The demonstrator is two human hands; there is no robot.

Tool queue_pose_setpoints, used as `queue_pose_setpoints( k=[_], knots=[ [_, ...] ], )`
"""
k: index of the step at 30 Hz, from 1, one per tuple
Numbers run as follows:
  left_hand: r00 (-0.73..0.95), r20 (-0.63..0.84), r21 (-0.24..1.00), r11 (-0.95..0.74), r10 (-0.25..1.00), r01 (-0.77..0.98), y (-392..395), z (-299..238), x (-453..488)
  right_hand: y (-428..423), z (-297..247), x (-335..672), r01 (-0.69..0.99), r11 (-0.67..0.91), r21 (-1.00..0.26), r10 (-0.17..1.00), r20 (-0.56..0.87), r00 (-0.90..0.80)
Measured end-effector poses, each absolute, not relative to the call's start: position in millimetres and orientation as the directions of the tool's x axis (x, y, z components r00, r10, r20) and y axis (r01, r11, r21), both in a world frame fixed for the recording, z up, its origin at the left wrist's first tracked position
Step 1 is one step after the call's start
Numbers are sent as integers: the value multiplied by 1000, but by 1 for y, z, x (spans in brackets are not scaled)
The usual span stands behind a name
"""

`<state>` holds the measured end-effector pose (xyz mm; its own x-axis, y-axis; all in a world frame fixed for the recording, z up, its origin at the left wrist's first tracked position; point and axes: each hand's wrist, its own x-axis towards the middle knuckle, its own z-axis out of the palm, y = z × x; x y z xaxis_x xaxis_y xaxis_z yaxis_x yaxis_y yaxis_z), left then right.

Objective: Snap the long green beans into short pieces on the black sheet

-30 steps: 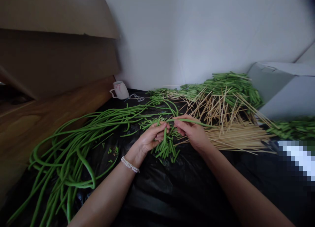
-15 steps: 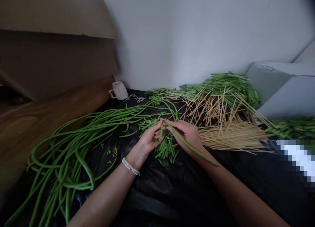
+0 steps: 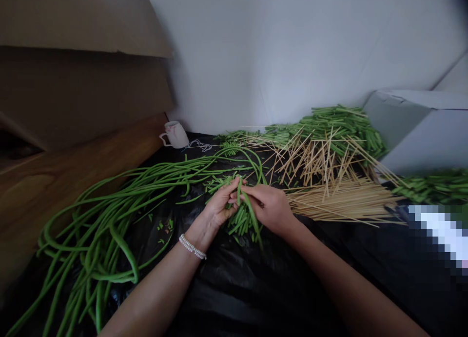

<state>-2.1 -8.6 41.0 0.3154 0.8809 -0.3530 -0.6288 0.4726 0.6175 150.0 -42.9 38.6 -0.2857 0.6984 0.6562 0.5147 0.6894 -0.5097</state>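
The right hand (image 3: 268, 203) pinches a long bean (image 3: 253, 217) near its upper end, which slopes down and slightly rightward, free tip toward the wearer. Beside it, the left hand (image 3: 221, 203) clamps a short piece (image 3: 239, 193), nearly upright; whether the two join is unclear. Half a second ago the long bean trailed across the right forearm (image 3: 329, 264); now it hangs between the hands. Around are a cardboard box (image 3: 80, 83), tangled whole beans (image 3: 124, 247), skewers (image 3: 336, 205), cut pieces (image 3: 239, 222) partly hidden by the hands, and a mug (image 3: 176, 135).
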Motion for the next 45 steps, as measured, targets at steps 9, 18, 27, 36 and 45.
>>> queue_pose_setpoints(
  k=[9, 18, 27, 36, 45],
  knots=[
    [472, -194, 771, 431, 860, -469, -8, 38, -8, -35, 46, 154, -44, 186, -981, 966, 191, -175],
    [616, -182, 882, 404, 766, -242, -19, 44, -8, -26, 48, 165, -270, 137, -953, 988, 152, -36],
    [598, -195, 917, 360, 777, -169, -19, 41, -8, -28, 50, 163, -163, 133, -978, 983, 151, -106],
    [459, -145, 849, 349, 877, -398, -17, 36, -11, -28, 48, 162, -210, 221, -952, 970, 237, -57],
    [529, 15, 627, 404, 849, -666, -19, 49, -19, -33, 44, 153, -318, 36, -947, 973, 106, -207]
  ],
)
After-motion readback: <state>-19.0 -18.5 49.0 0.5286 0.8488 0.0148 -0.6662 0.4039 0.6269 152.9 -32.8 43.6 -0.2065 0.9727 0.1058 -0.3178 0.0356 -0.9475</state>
